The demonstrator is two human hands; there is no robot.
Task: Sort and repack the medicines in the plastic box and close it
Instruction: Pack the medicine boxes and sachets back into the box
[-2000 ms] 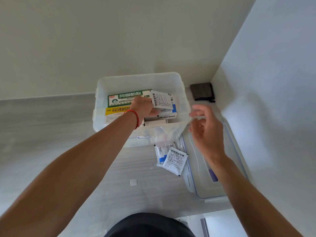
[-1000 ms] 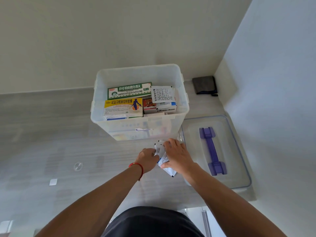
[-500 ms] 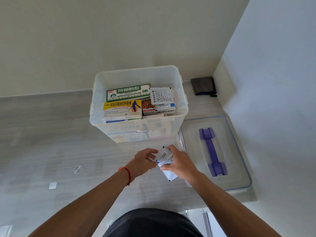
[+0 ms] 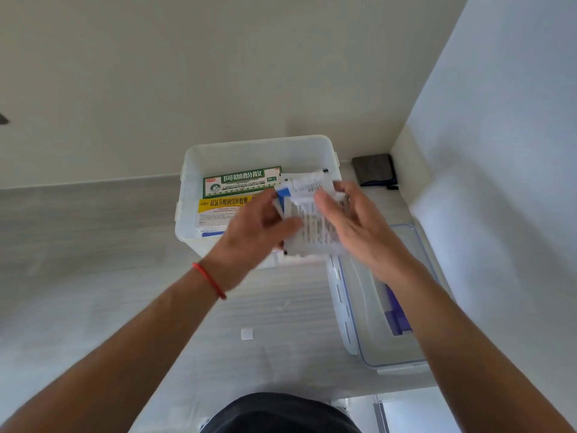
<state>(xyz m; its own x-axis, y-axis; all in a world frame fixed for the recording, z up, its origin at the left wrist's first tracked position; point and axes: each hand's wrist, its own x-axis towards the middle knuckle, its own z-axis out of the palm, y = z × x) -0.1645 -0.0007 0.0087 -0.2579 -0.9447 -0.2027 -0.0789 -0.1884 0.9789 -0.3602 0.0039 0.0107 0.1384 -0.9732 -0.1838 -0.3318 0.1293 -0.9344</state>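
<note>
From the head view, your left hand (image 4: pixel 259 226) pinches the sachets (image 4: pixel 312 220) while your right hand (image 4: pixel 359 226) steadies them with straight fingers (image 4: pixel 331 210), just over the box (image 4: pixel 256 148); repacking, so next lower them beside the cartons (image 4: pixel 240 182), then fetch the lid (image 4: pixel 402 357).

A home, by the look: plain walls (image 4: pixel 156 73), grey wood-grain floor (image 4: pixel 78 245), household medicine box (image 4: pixel 259 148).

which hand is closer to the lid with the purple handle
Right. The right hand hovers just beyond the lid's far end; the left hand is farther left, before the plastic box.
</note>
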